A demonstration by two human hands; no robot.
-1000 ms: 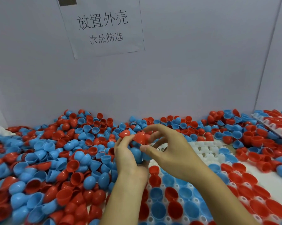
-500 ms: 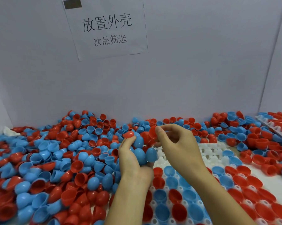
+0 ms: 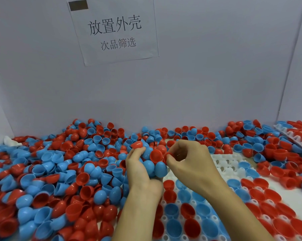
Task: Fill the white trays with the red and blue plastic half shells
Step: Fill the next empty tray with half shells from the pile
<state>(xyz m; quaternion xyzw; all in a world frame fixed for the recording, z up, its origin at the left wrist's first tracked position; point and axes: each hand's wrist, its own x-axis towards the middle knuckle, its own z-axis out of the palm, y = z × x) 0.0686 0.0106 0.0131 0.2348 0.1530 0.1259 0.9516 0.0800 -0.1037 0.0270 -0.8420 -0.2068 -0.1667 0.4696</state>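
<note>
Above the near white tray (image 3: 225, 166), the left hand (image 3: 139, 168) cradles a clutch of half shells (image 3: 152, 161), blue and red, fingers curled round them. Right beside it, the right hand (image 3: 190, 162) pinches a red half shell (image 3: 167, 156) between thumb and forefinger, touching the clutch. The tray's near pockets hold red and blue shells; its far pockets show bare white. A loose shell pile (image 3: 59, 171) sprawls left. A second filled tray (image 3: 296, 136) sits far right.

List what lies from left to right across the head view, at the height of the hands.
Loose pile of shells → left hand holding a cluster of shells → right hand pinching a red shell → white tray → more loose shells.
</note>
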